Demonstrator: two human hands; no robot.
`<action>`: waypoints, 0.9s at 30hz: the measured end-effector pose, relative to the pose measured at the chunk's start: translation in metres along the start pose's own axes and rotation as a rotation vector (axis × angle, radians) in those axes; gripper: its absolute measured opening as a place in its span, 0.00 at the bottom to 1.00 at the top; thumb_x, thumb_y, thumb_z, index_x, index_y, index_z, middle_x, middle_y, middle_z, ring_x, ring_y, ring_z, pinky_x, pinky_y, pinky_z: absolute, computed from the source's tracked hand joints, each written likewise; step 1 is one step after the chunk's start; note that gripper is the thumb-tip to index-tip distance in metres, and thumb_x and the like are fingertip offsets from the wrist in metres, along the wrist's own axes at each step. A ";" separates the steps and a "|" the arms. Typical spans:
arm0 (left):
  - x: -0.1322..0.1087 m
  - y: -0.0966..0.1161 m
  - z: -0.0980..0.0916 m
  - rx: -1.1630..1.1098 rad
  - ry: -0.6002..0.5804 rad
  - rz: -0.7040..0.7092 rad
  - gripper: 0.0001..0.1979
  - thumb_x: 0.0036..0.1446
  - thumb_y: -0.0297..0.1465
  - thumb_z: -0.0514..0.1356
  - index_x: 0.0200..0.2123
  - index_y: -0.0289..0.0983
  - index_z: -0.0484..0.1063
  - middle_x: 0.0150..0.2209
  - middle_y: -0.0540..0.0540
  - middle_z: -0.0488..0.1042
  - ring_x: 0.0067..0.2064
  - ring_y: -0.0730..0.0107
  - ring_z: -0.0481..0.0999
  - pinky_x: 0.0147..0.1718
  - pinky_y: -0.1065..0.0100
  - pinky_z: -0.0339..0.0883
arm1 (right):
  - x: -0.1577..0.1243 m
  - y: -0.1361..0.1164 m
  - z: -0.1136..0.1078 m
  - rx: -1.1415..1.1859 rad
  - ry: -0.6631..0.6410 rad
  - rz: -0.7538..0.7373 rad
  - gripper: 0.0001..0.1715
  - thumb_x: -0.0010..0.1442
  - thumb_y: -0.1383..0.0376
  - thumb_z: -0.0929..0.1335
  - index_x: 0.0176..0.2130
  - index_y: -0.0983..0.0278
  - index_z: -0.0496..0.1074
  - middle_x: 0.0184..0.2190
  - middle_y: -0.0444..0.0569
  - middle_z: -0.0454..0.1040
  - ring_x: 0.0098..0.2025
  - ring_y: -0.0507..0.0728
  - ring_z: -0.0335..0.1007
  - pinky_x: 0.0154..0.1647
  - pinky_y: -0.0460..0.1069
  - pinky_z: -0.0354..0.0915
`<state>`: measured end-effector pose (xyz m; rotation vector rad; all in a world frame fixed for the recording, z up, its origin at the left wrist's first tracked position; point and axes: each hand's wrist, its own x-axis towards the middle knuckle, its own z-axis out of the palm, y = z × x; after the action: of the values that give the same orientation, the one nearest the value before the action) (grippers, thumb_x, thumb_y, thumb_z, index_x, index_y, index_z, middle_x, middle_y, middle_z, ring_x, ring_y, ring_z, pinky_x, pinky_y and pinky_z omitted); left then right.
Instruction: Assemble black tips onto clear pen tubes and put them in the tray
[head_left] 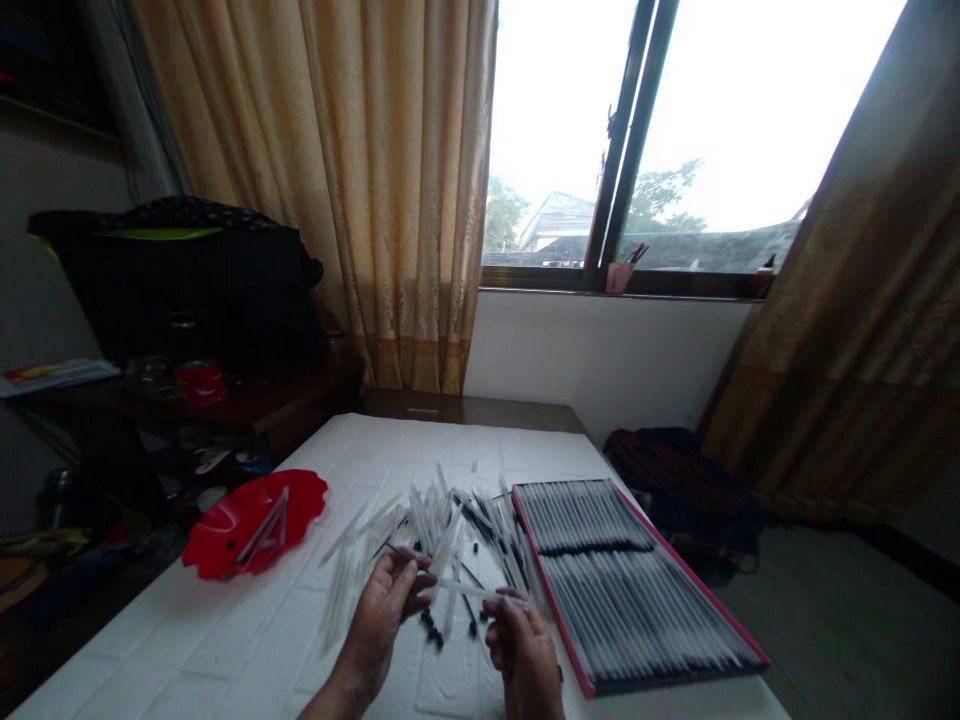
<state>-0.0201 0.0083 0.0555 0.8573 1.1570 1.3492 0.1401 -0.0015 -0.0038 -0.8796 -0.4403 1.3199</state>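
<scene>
My left hand point(379, 610) pinches a thin dark pen refill point(395, 549) between thumb and fingers. In my right hand point(523, 640), the fingers close on one end of a clear pen barrel point(472, 592), whose other end reaches toward my left fingertips. Whether the refill and barrel touch is too small to tell. Beyond both hands lies a loose heap of clear pen barrels point(427, 515) mixed with dark thin sticks. Several small black caps point(431, 630) are scattered between my hands. To the right, a pink-edged box point(559, 625) holds two rows of pens point(622, 600).
A red scalloped dish point(217, 510) with a few clear pieces stands on the white table point(285, 640) at left. Farther left, a dark desk point(315, 385) carries a covered screen point(202, 280) and a red tin point(201, 382). Dark cloth point(682, 480) lies beyond the table's right edge.
</scene>
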 end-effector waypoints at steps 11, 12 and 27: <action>-0.001 -0.005 -0.005 0.011 0.028 0.034 0.17 0.45 0.42 0.62 0.34 0.39 0.65 0.36 0.48 0.75 0.35 0.68 0.76 0.33 0.66 0.70 | -0.006 -0.006 0.013 0.018 0.023 0.074 0.30 0.30 0.52 0.77 0.30 0.66 0.68 0.19 0.45 0.74 0.15 0.48 0.62 0.10 0.39 0.50; -0.001 -0.006 -0.005 0.024 0.027 0.044 0.17 0.45 0.42 0.62 0.34 0.39 0.65 0.36 0.48 0.75 0.35 0.68 0.76 0.33 0.66 0.70 | -0.006 -0.006 0.014 0.014 0.016 0.072 0.30 0.31 0.52 0.77 0.30 0.66 0.68 0.19 0.45 0.74 0.15 0.48 0.62 0.10 0.39 0.50; 0.011 0.022 -0.010 0.451 -0.129 0.055 0.23 0.45 0.42 0.60 0.45 0.38 0.71 0.40 0.44 0.76 0.34 0.66 0.75 0.26 0.70 0.67 | 0.009 -0.016 -0.004 0.397 -0.057 0.341 0.14 0.35 0.63 0.76 0.24 0.64 0.71 0.22 0.43 0.75 0.17 0.45 0.62 0.14 0.39 0.53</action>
<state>-0.0369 0.0195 0.0729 1.2867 1.3670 1.0703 0.1551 0.0062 0.0039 -0.5995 -0.0621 1.6766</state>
